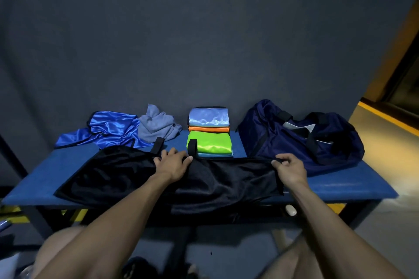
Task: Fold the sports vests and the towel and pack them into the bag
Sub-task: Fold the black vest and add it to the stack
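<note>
A black sports vest (127,176) lies spread across the front of the blue bench (340,186), its near edge hanging over. My left hand (173,162) rests on its upper middle, fingers spread, thumb by a black strap. My right hand (289,169) pinches the vest's right top corner. Behind lies a folded stack: a green vest (210,144) in front, orange and light blue vests (208,119) behind. A crumpled royal blue vest (106,130) and a grey towel (157,127) sit at the back left. The navy bag (294,133) stands at the right.
A dark wall rises directly behind the bench. A small white object (291,210) lies under the bench's front edge. My knees show at the bottom of the view. Yellow-lit floor lies to the right.
</note>
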Tool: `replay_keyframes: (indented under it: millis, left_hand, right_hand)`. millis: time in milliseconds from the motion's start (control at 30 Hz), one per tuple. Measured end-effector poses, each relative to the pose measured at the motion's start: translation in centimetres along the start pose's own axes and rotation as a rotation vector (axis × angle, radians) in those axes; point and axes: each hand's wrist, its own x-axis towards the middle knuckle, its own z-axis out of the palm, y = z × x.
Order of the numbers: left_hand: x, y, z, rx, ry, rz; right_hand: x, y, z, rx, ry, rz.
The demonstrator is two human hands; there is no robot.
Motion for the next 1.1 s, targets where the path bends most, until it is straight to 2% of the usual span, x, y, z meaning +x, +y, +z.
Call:
replay_keyframes:
  millis: [133, 233, 367, 500, 633, 867, 967, 1100]
  left_hand:
    - [0.9, 0.3, 0.0, -0.014, -0.025, -0.028]
    - [1.6, -0.1, 0.1, 0.051, -0.068, 0.043]
    - [1.2, -1.4, 0.4, 0.037, 0.010, 0.073]
    - [0.4, -5.8, -1.9, 0.085, 0.082, -0.086]
    - [0.0, -9.6, -3.7, 0.104, 0.237, -0.210]
    - [2.2, -9.9, -3.9, -0.090, 0.067, -0.189]
    - [3.6, -9.9, -4.7, -0.125, -0.068, -0.201]
    - [5.0, -10.7, -5.0, -0.251, -0.176, -0.125]
  right_hand:
    - [0.7, -0.4, -0.4, 0.000, -0.022, 0.007]
    - [1.0, -0.3, 0.2, -0.009, -0.061, -0.012]
    - [1.3, -0.6, 2.4, 0.046, -0.125, -0.100]
    - [1.4, -2.3, 6.3, 0.072, -0.223, -0.194]
    - [1.2, -3.7, 10.9, 0.041, -0.299, -0.252]
    - [2.2, -2.5, 10.9, 0.055, -0.320, -0.144]
    - [2.0, -2.0, 11.0, 0.101, -0.362, -0.090]
    - [1.5, -2.0, 11.1, 0.122, -0.362, -0.089]
